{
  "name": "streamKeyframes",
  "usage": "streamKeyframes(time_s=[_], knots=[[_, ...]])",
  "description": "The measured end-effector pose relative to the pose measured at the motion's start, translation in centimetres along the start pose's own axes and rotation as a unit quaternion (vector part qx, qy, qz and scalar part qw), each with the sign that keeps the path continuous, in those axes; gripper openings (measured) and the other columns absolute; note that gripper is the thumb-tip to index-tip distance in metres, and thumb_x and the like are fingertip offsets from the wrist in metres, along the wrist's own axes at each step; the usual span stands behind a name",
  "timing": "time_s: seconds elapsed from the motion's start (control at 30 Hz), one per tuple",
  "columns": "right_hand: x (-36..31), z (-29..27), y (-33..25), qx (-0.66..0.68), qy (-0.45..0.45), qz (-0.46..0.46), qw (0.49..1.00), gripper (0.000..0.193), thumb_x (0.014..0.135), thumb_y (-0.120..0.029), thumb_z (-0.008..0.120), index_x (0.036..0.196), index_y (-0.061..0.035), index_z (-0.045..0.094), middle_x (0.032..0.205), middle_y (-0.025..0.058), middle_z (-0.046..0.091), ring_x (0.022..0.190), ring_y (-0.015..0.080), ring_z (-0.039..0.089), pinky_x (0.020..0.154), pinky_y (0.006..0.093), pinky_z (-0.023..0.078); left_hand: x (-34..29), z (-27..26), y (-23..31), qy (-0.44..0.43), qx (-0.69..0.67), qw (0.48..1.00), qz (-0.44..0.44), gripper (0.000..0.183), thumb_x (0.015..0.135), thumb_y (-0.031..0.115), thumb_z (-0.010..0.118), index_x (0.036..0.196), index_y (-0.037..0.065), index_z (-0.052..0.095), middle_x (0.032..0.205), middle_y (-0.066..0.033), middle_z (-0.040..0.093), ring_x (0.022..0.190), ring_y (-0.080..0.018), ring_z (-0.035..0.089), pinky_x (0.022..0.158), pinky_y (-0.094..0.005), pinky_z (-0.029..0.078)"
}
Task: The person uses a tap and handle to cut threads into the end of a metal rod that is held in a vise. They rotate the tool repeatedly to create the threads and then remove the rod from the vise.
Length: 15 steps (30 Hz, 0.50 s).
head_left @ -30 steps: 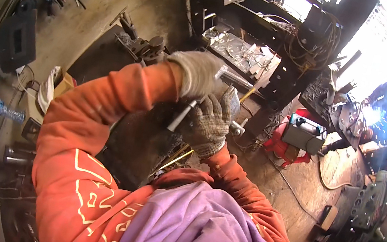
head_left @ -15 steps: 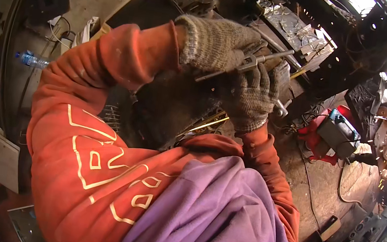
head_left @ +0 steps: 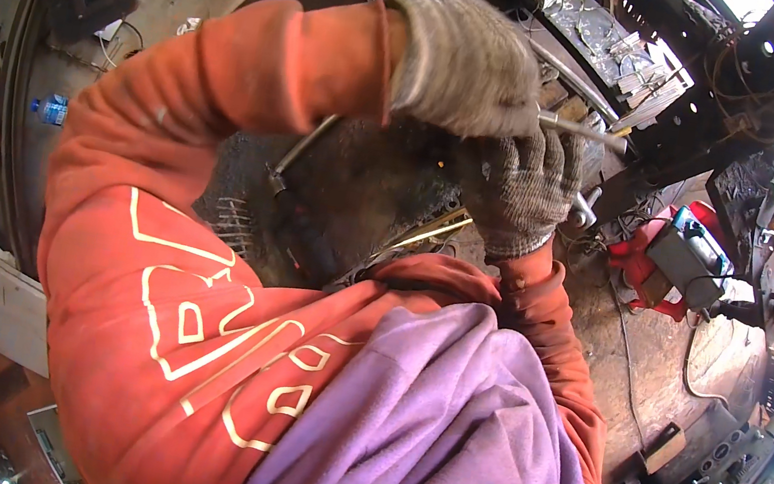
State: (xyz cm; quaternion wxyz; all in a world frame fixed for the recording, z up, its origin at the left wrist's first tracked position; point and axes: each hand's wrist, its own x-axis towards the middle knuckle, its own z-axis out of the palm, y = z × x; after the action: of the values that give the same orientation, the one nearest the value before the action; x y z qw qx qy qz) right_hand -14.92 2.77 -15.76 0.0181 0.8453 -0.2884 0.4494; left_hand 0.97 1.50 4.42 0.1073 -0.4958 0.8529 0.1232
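Observation:
A steel tap wrench (head_left: 582, 130) lies across between my two gloved hands, its right handle sticking out past them. My left hand (head_left: 470, 68), in a grey-brown knit glove, is closed over the wrench from the far side; it is smeared by motion and its back hides most of the tool. Just below and to the right, my right hand (head_left: 522, 187) is closed with its fingers curled up against the same wrench. What lies under the wrench is hidden by the gloves. A rounded metal rod end (head_left: 587, 209) pokes out beside my right hand.
Dark tools and a metal rod (head_left: 306, 146) lie on the dark surface below my left forearm. A red and grey machine (head_left: 683, 259) with cables sits on the right. Further off are a cluttered metal bench (head_left: 605, 49), grey machinery (head_left: 734, 480) and a plastic bottle (head_left: 52, 109).
My left hand has swung up and right over the wrench, and the wrench has turned, covering its middle. My right hand has shifted slightly right. The sparks at far right have mostly died down.

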Motion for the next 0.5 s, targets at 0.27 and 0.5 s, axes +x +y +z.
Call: streamKeyframes(time_s=[0.27,0.5], knots=[[1.9,-3.1,-0.8,0.039,-0.051,-0.014,0.998,0.039,0.078,-0.035,0.085,0.111,-0.0155,0.074,0.115,0.0144,0.069,0.116,0.0376,0.063,0.107,0.0574,0.042,1.8,1.9,-0.8,0.019,-0.003,0.986,0.167,0.049,0.077,0.004,0.073,0.125,0.013,0.073,0.123,-0.0161,0.069,0.114,-0.0343,0.068,0.096,-0.0455,0.057],[1.2,-1.6,-0.2,-0.015,-0.021,0.004,1.000,0.040,0.082,-0.032,0.081,0.117,-0.0134,0.072,0.123,0.0148,0.069,0.118,0.0384,0.063,0.106,0.0570,0.041,3.3,-0.8,-0.4,-0.054,0.132,0.990,-0.004,0.031,0.089,0.023,0.069,0.110,0.000,0.074,0.104,-0.0235,0.076,0.103,-0.0376,0.074,0.088,-0.0452,0.059]])
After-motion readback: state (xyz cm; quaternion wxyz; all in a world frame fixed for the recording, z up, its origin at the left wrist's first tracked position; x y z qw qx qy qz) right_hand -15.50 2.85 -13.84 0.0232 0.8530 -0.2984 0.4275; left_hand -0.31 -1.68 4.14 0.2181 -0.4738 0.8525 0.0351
